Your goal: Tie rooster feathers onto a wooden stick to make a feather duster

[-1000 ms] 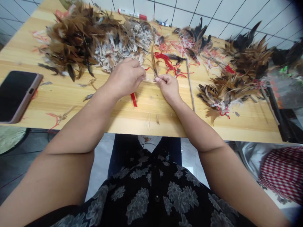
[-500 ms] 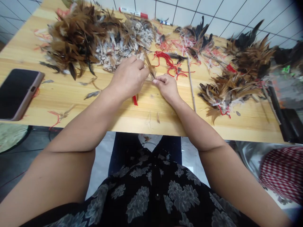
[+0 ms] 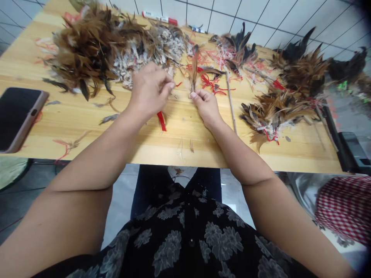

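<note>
My right hand [image 3: 206, 106] is closed in a pinch on the base of a small bunch of brown feathers [image 3: 194, 68], which stands upright above the wooden table [image 3: 87, 119]. My left hand [image 3: 150, 90] is closed beside it, fingers pinched together near a thin red string [image 3: 179, 83]; what it holds is too small to name. A red strip [image 3: 161, 120] lies on the table under my left wrist. A big heap of brown and white feathers [image 3: 110, 50] lies just behind my left hand.
A dark phone [image 3: 17, 116] lies at the table's left edge. A thin wooden stick [image 3: 230, 102] and loose red strings [image 3: 211, 83] lie right of my hands. More feather bundles [image 3: 278, 108] fill the right side. A red-capped marker [image 3: 159, 17] lies at the back.
The feather bunch in my right hand has swung from leaning left to standing upright. My left hand has drawn slightly away to the left.
</note>
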A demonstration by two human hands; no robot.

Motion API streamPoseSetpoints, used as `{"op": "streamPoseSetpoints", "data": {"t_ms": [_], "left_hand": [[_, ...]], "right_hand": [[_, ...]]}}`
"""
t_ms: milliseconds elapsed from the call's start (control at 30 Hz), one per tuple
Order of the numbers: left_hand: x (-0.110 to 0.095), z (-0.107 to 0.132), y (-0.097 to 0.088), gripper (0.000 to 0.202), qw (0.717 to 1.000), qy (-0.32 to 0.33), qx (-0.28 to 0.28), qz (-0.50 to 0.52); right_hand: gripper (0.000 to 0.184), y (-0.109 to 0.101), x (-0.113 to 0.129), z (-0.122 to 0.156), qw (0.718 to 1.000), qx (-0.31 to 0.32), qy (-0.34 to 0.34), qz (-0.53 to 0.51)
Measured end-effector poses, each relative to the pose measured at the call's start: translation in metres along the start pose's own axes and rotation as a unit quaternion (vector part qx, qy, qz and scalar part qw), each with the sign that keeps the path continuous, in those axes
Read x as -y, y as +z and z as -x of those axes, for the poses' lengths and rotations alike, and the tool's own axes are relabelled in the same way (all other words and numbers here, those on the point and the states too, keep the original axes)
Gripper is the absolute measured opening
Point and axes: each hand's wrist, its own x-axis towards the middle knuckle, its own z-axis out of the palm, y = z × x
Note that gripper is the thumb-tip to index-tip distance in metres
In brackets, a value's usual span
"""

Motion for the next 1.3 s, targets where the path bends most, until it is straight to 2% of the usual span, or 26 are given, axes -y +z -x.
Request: {"op": "streamPoseSetpoints", "data": {"t_ms": [67, 167, 333, 467, 567, 733, 867, 933, 1000, 1100, 1167, 1233, 1300], "left_hand": [[0.006, 0.0, 0.013, 0.024, 0.998, -0.023, 0.042, 0.048], [0.005, 0.002, 0.028, 0.015, 0.991, -0.04, 0.083, 0.1], [-0.007, 0.007, 0.035, 0.01, 0.98, -0.075, 0.068, 0.17], [-0.011, 0.008, 0.04, 0.015, 0.959, -0.119, 0.062, 0.25], [-0.011, 0.008, 0.042, 0.021, 0.947, -0.132, 0.064, 0.284], [-0.007, 0.007, 0.043, 0.027, 0.95, -0.118, 0.074, 0.28], [-0.007, 0.007, 0.046, 0.028, 0.954, -0.1, 0.081, 0.27], [-0.007, 0.005, 0.04, 0.031, 0.959, -0.091, 0.09, 0.252], [-0.002, -0.001, 0.023, 0.035, 0.972, -0.08, 0.074, 0.21], [0.019, -0.011, -0.016, 0.036, 0.994, -0.063, -0.004, 0.089], [0.039, -0.017, -0.041, 0.036, 0.997, -0.069, -0.026, 0.0], [0.058, -0.021, -0.057, 0.035, 0.995, -0.08, 0.007, -0.062], [0.07, -0.022, -0.06, 0.028, 0.991, -0.08, 0.056, -0.093]], "right_hand": [[0.059, 0.001, 0.002, 0.002, 1.0, 0.002, -0.006, 0.012], [0.053, 0.005, 0.007, 0.007, 0.999, 0.019, -0.028, 0.018], [0.046, 0.007, 0.01, 0.013, 0.999, 0.034, -0.027, 0.007], [0.04, 0.007, 0.003, 0.012, 0.999, 0.031, -0.026, -0.021], [0.046, 0.007, -0.002, 0.011, 0.998, 0.034, -0.019, -0.045], [0.069, 0.007, -0.001, 0.013, 0.995, 0.058, 0.002, -0.086], [0.071, 0.007, 0.004, 0.015, 0.992, 0.064, 0.015, -0.103], [0.069, 0.007, 0.008, 0.015, 0.993, 0.056, 0.013, -0.104], [0.066, 0.007, 0.012, 0.015, 0.995, 0.046, 0.008, -0.092], [0.063, 0.004, 0.014, 0.014, 0.997, 0.036, 0.003, -0.071], [0.062, 0.003, 0.012, 0.014, 0.997, 0.034, 0.0, -0.067], [0.062, 0.003, 0.009, 0.013, 0.997, 0.031, -0.003, -0.064], [0.063, 0.002, 0.007, 0.012, 0.998, 0.028, -0.004, -0.061]]}}
